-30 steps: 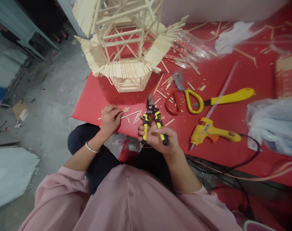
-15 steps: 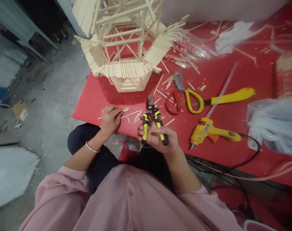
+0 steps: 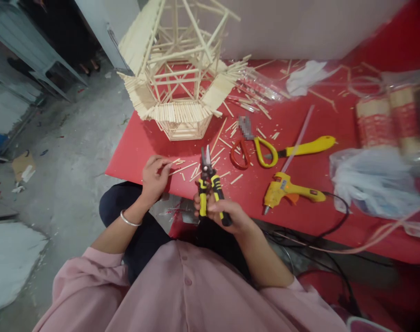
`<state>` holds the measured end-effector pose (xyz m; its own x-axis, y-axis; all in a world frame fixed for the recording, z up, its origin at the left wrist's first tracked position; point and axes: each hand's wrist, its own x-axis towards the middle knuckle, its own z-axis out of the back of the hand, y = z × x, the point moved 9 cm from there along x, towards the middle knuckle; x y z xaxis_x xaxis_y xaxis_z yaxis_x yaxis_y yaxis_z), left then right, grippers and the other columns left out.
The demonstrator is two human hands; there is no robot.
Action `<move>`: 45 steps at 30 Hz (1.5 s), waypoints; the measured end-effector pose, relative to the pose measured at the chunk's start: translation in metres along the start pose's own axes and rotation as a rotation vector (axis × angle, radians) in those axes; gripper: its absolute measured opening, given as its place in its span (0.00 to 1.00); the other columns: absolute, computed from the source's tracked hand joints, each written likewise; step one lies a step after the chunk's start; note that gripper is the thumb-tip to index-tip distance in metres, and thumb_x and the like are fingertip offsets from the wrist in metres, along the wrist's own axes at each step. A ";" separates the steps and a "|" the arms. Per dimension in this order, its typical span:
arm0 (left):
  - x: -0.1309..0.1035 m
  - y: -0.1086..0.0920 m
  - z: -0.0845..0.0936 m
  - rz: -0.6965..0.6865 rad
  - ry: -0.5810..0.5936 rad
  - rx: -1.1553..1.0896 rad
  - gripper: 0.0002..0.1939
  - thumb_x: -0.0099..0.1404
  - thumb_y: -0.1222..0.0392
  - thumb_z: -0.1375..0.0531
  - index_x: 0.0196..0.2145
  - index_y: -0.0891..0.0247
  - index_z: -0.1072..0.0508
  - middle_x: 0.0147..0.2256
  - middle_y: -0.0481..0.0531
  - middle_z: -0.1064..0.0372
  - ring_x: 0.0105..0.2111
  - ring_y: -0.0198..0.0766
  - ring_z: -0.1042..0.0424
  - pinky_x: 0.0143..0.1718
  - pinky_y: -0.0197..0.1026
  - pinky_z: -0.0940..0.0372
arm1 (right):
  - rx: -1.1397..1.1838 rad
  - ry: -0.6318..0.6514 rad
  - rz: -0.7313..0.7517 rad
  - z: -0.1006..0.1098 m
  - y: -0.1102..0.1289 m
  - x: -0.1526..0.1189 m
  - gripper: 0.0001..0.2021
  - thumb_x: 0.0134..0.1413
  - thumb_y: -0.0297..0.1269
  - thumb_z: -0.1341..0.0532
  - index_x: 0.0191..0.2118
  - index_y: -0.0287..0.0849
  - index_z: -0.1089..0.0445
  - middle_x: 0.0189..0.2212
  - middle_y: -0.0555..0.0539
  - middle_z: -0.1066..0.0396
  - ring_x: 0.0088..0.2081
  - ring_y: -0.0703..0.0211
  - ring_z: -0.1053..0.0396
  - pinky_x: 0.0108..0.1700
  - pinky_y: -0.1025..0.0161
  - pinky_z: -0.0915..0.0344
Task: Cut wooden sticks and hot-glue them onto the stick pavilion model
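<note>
My left hand (image 3: pixel 155 179) is at the table's front edge, thumb and index finger bent towards each other in a pinch. Short wooden sticks (image 3: pixel 184 169) lie right by these fingertips; whether one is between them is too small to tell. My right hand (image 3: pixel 227 213) grips yellow-and-black snips (image 3: pixel 207 173) by the handles, blades pointing away from me and slightly apart. Beyond both hands stands a many-sided tower model (image 3: pixel 182 112) built of thin wooden sticks, with slatted roofs flaring outward.
On the red table (image 3: pixel 127 152), right of the snips, lie scissors (image 3: pixel 265 152) with red and yellow handles, a yellow-handled knife (image 3: pixel 310 145) and a yellow glue gun (image 3: pixel 282 191) with its cord. Plastic bags (image 3: pixel 365 180) and bundled sticks (image 3: pixel 375 120) are further right.
My left hand has drawn back slightly to the left from the small sticks. The snips stay in my right hand, blades still apart. The camera view has shifted, showing more of the table's right side.
</note>
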<state>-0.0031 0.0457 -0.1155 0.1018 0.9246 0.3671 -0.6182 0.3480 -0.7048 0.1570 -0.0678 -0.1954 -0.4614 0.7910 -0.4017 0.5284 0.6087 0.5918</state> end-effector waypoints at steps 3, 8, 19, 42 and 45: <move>-0.003 -0.002 0.008 0.179 0.015 -0.285 0.06 0.62 0.57 0.37 0.31 0.61 0.24 0.31 0.49 0.29 0.25 0.33 0.31 0.28 0.37 0.34 | -0.300 -0.095 0.013 -0.006 -0.007 -0.012 0.20 0.34 0.33 0.36 0.41 0.45 0.32 0.33 0.50 0.31 0.35 0.56 0.31 0.41 0.55 0.32; -0.013 -0.024 0.016 0.253 0.093 -0.476 0.06 0.59 0.58 0.35 0.29 0.62 0.24 0.26 0.47 0.31 0.22 0.30 0.34 0.26 0.35 0.35 | -0.797 -0.094 0.338 -0.044 0.020 -0.025 0.38 0.36 0.26 0.40 0.60 0.49 0.38 0.53 0.47 0.32 0.51 0.49 0.33 0.57 0.49 0.38; -0.032 -0.056 0.047 0.116 0.065 -0.421 0.04 0.59 0.63 0.39 0.26 0.62 0.26 0.27 0.47 0.33 0.24 0.31 0.33 0.26 0.36 0.37 | -1.177 -0.168 0.425 -0.052 0.022 -0.036 0.51 0.37 0.28 0.38 0.71 0.46 0.55 0.65 0.39 0.43 0.64 0.41 0.44 0.66 0.41 0.49; -0.077 -0.078 -0.029 0.273 0.230 -0.895 0.26 0.46 0.52 0.26 0.43 0.63 0.22 0.43 0.56 0.24 0.46 0.47 0.26 0.50 0.47 0.32 | -0.893 -0.260 0.624 -0.063 0.044 -0.048 0.26 0.36 0.29 0.42 0.48 0.45 0.35 0.37 0.50 0.30 0.36 0.56 0.33 0.40 0.57 0.34; -0.075 -0.077 -0.027 0.300 0.156 -0.927 0.22 0.47 0.56 0.26 0.41 0.63 0.21 0.43 0.56 0.23 0.46 0.47 0.25 0.52 0.48 0.33 | -0.893 -0.260 0.623 -0.065 0.048 -0.046 0.19 0.38 0.30 0.42 0.41 0.45 0.35 0.36 0.50 0.31 0.36 0.57 0.33 0.41 0.57 0.34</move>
<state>0.0578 -0.0460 -0.1046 0.1840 0.9812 0.0584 0.2136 0.0180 -0.9768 0.1577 -0.0791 -0.1030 -0.0762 0.9948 0.0681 -0.1338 -0.0779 0.9879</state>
